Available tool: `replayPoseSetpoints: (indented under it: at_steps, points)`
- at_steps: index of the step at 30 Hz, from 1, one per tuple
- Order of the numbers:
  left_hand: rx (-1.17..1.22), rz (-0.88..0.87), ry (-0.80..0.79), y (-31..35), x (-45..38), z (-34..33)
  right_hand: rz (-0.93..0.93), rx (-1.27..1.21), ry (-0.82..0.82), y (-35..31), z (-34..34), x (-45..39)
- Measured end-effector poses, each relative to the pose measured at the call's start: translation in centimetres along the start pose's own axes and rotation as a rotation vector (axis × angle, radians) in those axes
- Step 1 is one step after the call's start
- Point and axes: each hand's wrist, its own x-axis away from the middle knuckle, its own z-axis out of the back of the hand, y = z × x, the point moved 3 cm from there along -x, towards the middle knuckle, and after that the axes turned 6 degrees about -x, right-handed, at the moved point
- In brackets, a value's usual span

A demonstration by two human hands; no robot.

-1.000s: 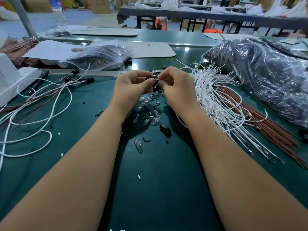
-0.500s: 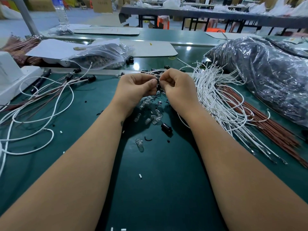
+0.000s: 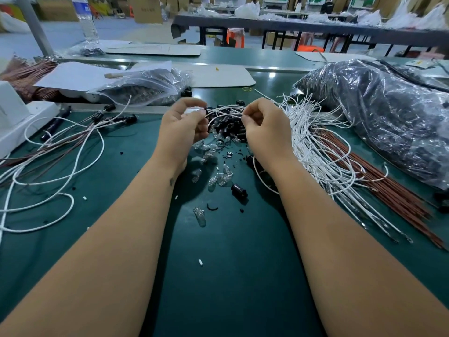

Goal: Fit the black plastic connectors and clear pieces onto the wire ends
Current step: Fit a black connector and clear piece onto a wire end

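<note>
White wire (image 3: 224, 108) stretched between the two raised hands: the left hand (image 3: 181, 128) pinched the end carrying a black connector (image 3: 208, 111), and the right hand (image 3: 263, 126) pinched the wire farther along. Below and between the hands, clear pieces (image 3: 220, 177) and loose connectors (image 3: 239, 190) lay on the green tabletop (image 3: 230, 276). Right of the right hand lay a bundle of white wires (image 3: 318, 152).
</note>
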Motion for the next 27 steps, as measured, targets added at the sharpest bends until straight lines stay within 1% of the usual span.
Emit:
replayPoseSetpoints:
  at_steps: [3,6,8,11,14,19,23,27]
  points:
    - [-0.057,0.017,-0.033,-0.16,0.04,-0.41,0.026,-0.035,-0.032,-0.31,-0.26,0.28]
    - [-0.048,0.032,-0.064,-0.06,0.15,-0.63,0.061,-0.034,-0.03,-0.58,-0.26,0.42]
    - [-0.096,-0.007,-0.084,0.11,0.35,-0.86,0.083,-0.028,-0.042,-0.77,-0.4,0.5]
    - [-0.203,-0.112,-0.079,0.34,0.64,-1.14,0.103,-0.026,-0.06,-0.96,-0.67,0.67]
    - [-0.223,-0.165,-0.058,0.54,0.73,-1.1,0.117,-0.026,-0.058,-1.01,-0.75,0.75]
    - [-0.221,-0.204,-0.058,0.68,0.68,-1.05,0.095,-0.042,-0.066,-0.79,-0.74,0.73]
    - [-0.203,-0.188,-0.043,0.58,0.61,-0.9,0.08,-0.043,-0.073,-0.63,-0.82,0.72]
    - [-0.126,-0.093,-0.1,0.28,0.51,-0.92,0.062,-0.03,-0.068,-0.31,-0.62,0.53]
